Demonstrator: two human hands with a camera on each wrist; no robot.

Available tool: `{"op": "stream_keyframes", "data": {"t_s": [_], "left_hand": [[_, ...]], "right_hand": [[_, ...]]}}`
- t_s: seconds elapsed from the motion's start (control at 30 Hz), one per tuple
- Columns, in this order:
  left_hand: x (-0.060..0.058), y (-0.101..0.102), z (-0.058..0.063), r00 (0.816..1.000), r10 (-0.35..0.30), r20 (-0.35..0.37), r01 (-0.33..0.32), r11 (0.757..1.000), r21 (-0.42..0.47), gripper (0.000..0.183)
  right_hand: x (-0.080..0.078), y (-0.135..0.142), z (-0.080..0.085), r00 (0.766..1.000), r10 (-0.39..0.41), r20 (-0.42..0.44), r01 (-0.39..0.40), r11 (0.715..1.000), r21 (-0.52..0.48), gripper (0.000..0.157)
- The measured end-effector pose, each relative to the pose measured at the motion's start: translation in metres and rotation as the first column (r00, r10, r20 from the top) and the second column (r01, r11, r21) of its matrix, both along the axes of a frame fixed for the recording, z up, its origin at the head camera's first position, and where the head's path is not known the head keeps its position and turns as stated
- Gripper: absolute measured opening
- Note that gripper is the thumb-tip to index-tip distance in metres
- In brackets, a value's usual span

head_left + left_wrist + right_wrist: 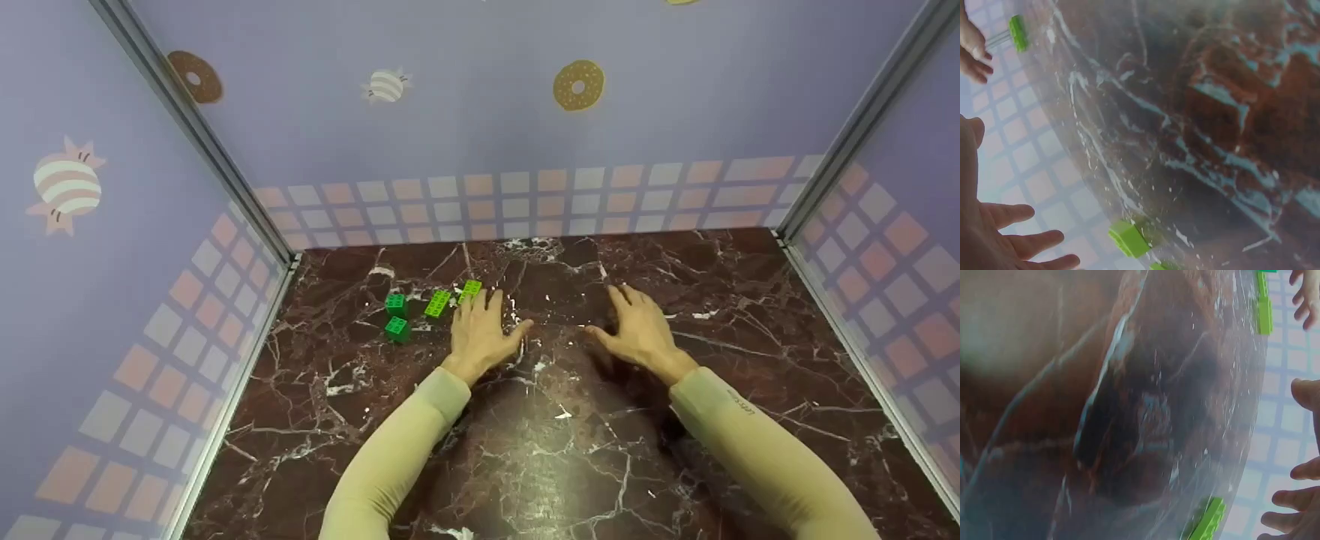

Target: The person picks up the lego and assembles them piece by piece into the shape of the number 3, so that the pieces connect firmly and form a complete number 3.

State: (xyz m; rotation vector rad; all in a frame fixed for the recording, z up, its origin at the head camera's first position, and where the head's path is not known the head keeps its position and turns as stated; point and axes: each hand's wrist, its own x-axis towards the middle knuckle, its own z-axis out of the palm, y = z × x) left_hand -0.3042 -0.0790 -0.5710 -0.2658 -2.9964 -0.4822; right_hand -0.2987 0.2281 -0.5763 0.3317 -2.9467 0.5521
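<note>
My left hand [478, 336] has its fingers spread, held by a lime-green toy brick [471, 289] that its fingertips partly cover in the head view. Left of that lies a second lime-green brick [437, 303], long and studded. Two darker green bricks [397, 303] stand further left, one nearer me [397, 329]. My right hand [643, 334], fingers extended, is to the right and holds nothing. A lime-green brick [1207, 518] near it appears in the right wrist view, and a green piece [1018, 34] sits by that hand in the left wrist view; the head view hides it.
The dark red marbled tabletop [547, 450] has white veins and small pale flecks. A lilac back wall [480, 127] with sweets prints rises behind it, and side panels [82, 300] with metal edge strips [225, 420] close in both sides.
</note>
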Motion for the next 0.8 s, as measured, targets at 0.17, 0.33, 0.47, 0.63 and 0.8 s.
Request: {"op": "stream_keyframes", "data": {"t_s": [0.17,0.33,0.47,0.63,0.8], "left_hand": [[-0.003,-0.01,0.003,0.999,0.004,-0.053,-0.002,1.0,0.03,0.084],[-0.005,-0.026,0.004,0.992,0.029,-0.119,-0.021,0.998,0.067,0.075],[-0.006,-0.041,0.003,0.985,0.064,-0.16,-0.049,0.994,0.1,0.072],[-0.007,-0.06,0.001,0.973,0.126,-0.195,-0.1,0.985,0.139,0.065],[-0.007,-0.083,-0.005,0.957,0.168,-0.236,-0.13,0.977,0.17,0.057]], "right_hand": [[-0.002,0.013,0.003,0.999,-0.042,0.011,0.043,0.998,-0.047,0.095],[-0.003,0.025,0.004,0.997,-0.074,0.012,0.075,0.994,-0.083,0.089],[-0.004,0.035,0.003,0.994,-0.103,0.02,0.105,0.988,-0.114,0.085],[-0.006,0.045,-0.002,0.991,-0.132,0.039,0.136,0.981,-0.138,0.082],[-0.006,0.052,-0.005,0.986,-0.159,0.047,0.165,0.972,-0.17,0.076]]}}
